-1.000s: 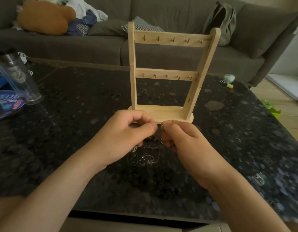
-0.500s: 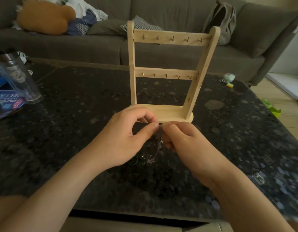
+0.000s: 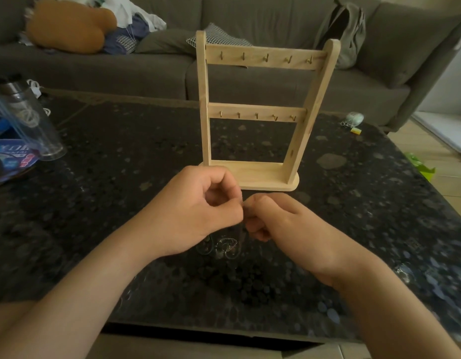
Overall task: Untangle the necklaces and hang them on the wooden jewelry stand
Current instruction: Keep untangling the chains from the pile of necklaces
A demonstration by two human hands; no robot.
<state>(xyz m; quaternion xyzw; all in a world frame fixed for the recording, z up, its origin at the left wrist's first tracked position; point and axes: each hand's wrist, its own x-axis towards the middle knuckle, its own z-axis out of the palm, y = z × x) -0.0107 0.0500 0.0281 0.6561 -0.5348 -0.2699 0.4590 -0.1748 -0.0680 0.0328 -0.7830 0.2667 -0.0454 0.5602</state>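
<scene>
From the head view, we see the left hand (image 3: 198, 211) and right hand (image 3: 281, 221) meeting fingertip to fingertip, fingers curled. Each pinches the fine necklaces (image 3: 228, 246), whose tangle dangles beneath them over the dark table (image 3: 120, 177), just in front of the wooden jewelry stand (image 3: 258, 114).

Bare left hand (image 3: 195, 211), bare right hand (image 3: 281, 221), left forearm (image 3: 76, 294) and right forearm (image 3: 379, 294) both uncovered to the frame edge.

Far left of the left hand (image 3: 198, 208), a flat blue printed packet (image 3: 11, 161) lying on the dark speckled counter (image 3: 120, 177) is showing white and pink lettering, too blurred to read.
</scene>
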